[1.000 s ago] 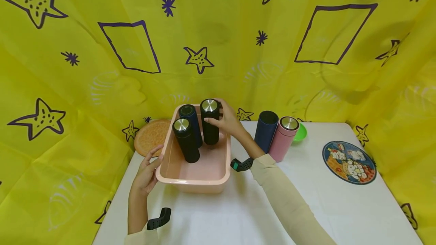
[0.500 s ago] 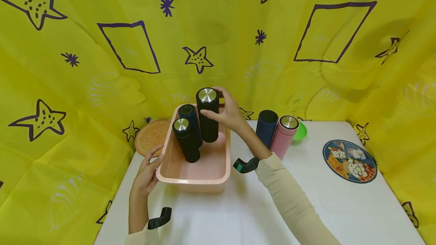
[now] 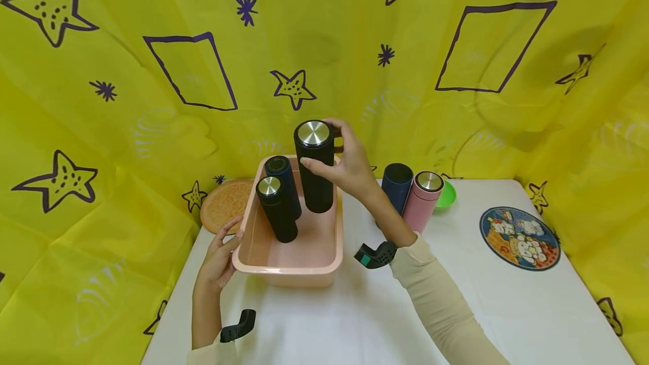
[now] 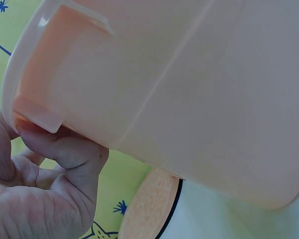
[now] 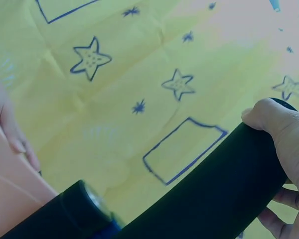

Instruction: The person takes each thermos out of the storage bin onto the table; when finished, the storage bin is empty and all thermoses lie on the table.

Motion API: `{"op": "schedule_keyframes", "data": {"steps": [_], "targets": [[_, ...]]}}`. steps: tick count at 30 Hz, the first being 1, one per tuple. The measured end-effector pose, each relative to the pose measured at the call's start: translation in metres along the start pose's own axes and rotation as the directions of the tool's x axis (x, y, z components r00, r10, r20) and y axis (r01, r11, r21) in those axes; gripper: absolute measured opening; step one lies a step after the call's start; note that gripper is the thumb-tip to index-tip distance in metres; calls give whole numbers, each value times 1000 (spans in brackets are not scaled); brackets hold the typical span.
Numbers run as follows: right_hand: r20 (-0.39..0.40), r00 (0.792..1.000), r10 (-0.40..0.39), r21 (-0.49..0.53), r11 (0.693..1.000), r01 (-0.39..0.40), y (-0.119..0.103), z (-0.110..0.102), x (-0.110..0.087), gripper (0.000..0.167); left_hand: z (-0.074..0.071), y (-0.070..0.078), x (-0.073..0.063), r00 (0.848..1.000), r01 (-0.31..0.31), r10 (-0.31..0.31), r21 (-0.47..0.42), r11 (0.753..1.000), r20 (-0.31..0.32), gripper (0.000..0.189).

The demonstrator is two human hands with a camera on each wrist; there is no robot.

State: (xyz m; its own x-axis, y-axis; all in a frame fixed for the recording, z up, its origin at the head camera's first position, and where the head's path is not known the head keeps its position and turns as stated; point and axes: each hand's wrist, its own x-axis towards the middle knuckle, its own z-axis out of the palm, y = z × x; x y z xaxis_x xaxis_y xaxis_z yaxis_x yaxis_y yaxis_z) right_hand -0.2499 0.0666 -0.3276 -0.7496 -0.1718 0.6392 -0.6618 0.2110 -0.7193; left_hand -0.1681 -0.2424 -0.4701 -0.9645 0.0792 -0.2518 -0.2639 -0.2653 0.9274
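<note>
The right hand (image 3: 350, 165) holds a black bottle (image 3: 318, 185) with a silver top. The thumb presses the near face of the bottle, and the fingers curl round its far side. The bottle lies to the left of the palm, and the grip is at its upper part. The bottle is upright with a slight tilt, its base over the interior of a pink basin (image 3: 289, 271), toward the far right corner. Contact between the base and the basin floor cannot be confirmed.

The left hand (image 3: 219, 255) grips the left side of the basin rim, with the fingers curled at the edge. A second black bottle (image 3: 279, 216) and a dark blue bottle (image 3: 290, 190) stand inside the basin, to the left of the held bottle.

On the white table (image 3: 314, 325), to the right of the basin, a second blue bottle (image 3: 396, 187) stands beside a pink bottle (image 3: 422, 204). A green bowl (image 3: 448, 196) is just behind the pink bottle. A patterned round mat (image 3: 520, 238) lies farther right; an orange round mat (image 3: 225, 207) lies left of the basin
</note>
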Motion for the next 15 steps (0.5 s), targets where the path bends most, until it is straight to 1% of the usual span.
{"op": "schedule_keyframes", "data": {"steps": [7, 10, 15], "targets": [[-69, 998, 11, -31, 999, -14, -18, -17, -5, 72, 0, 0, 1, 1000, -6, 6, -3, 1000, 0, 35], [-106, 994, 10, -46, 999, -15, -21, -24, -11, 71, 0, 0, 1, 1000, -2, 2, 1, 1000, -2, 35], [-154, 988, -14, -76, 997, 2, -23, -33, -22, 72, 0, -1, 0, 1000, -9, 9, 8, 1000, 9, 35]]}}
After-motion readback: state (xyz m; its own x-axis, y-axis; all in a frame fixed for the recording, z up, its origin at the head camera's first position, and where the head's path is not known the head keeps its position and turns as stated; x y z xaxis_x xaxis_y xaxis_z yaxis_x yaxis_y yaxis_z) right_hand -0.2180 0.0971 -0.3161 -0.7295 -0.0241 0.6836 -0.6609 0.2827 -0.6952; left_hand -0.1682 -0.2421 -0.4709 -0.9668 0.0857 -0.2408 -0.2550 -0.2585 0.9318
